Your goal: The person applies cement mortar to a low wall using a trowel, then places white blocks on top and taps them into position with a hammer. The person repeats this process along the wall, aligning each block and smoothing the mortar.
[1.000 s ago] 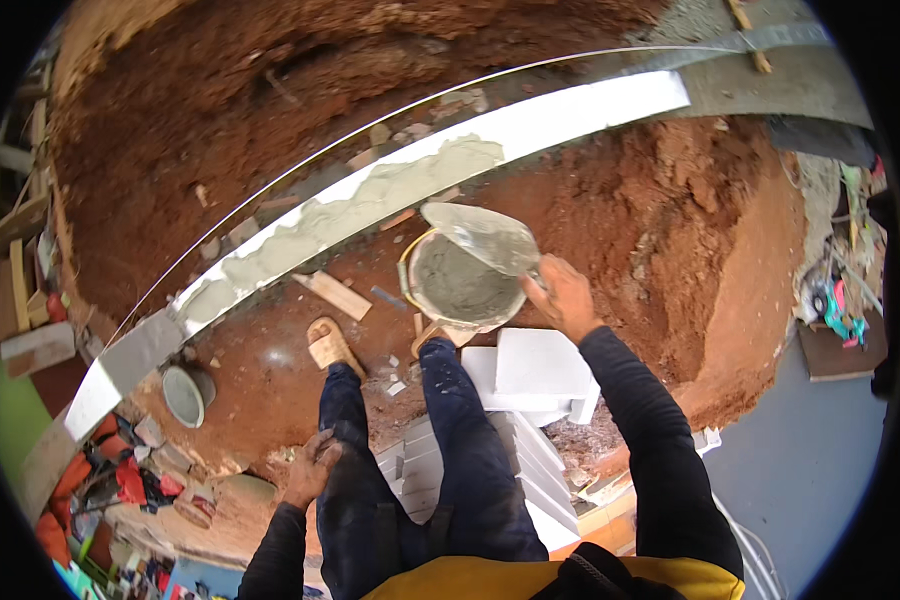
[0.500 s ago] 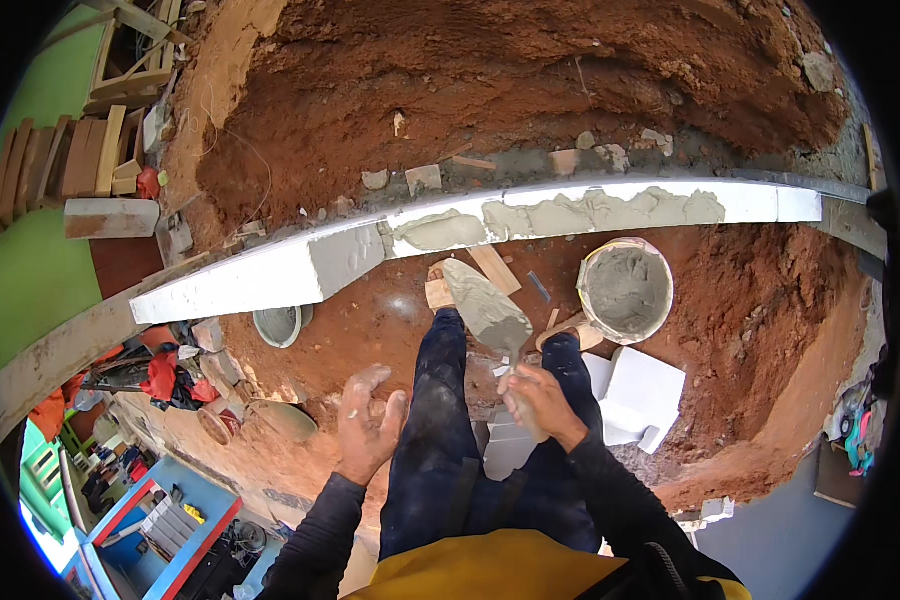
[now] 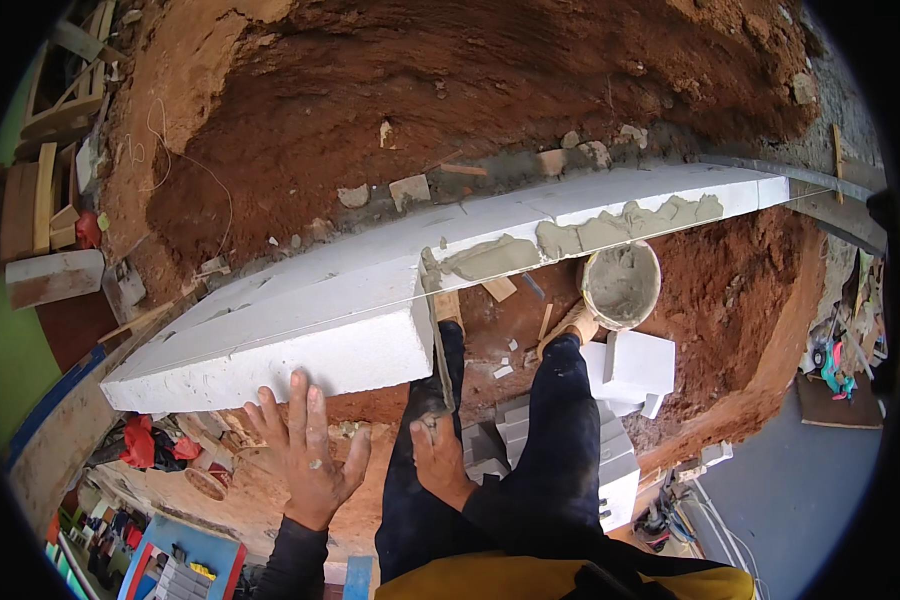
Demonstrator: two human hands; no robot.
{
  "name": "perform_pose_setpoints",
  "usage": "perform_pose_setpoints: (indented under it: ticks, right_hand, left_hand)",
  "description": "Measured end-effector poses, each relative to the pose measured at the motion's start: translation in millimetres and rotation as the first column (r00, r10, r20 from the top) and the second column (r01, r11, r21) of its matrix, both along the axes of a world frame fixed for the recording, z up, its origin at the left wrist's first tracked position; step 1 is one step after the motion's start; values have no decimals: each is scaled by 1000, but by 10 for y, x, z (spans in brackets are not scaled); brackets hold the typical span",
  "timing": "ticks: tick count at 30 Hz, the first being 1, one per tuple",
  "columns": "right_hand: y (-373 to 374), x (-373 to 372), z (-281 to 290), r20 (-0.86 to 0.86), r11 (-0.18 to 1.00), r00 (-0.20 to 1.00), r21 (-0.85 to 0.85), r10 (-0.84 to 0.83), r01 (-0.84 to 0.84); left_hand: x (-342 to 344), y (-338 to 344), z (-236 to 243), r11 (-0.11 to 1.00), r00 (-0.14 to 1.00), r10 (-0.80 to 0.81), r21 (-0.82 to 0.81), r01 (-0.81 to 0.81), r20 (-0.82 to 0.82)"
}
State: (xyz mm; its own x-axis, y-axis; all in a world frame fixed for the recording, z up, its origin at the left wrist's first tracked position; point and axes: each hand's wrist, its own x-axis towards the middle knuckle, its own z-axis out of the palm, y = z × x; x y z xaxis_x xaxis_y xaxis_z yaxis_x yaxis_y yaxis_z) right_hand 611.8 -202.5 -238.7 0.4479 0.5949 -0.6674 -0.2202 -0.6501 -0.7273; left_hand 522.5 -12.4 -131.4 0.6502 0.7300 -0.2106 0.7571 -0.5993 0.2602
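My right hand (image 3: 440, 460) is closed round the handle of a trowel (image 3: 443, 370). Seen nearly edge-on, its grey blade points up along the end face of a raised white block (image 3: 370, 350). Mortar (image 3: 430, 270) clings to the far part of that end; whether the blade touches the block is unclear. My left hand (image 3: 310, 450) holds nothing, its fingers spread just below the block's near face. A lumpy bed of mortar (image 3: 610, 232) lies along the lower white blocks (image 3: 745, 195) to the right.
A thin string (image 3: 350, 318) runs along the wall. Between wall and loose white blocks (image 3: 640, 362) stands a mortar bucket (image 3: 657, 290). Stacked blocks (image 3: 610, 455) lie beside my right leg. A red earth bank (image 3: 470, 80) rises behind the wall.
My right hand has moved left and down, turning the trowel from flat to edge-on by the block's end. The left hand has moved left toward the block. The view has shifted closer to the wall.
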Motion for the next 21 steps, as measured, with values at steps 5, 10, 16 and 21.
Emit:
perform_pose_setpoints:
  ticks: [5,10,16,21]
  right_hand:
    - [-437,657,396,-191,921,977,-354,98,-161]
    - [4,730,301,-250,989,963,-135,-97,65]
    - [-249,773,762,-292,966,956,-246,7,-83]
    - [-601,1227,588,-283,967,934,-195,-217,166]
  left_hand:
    - [-51,-4,-100,998,1000,-10,-63,11,26]
    - [-31,44,15,997,1000,-6,-77,9,28]
    - [69,751,215,998,984,29,-61,-19,175]
    - [373,1419,117,886,957,161,-462,-33,240]
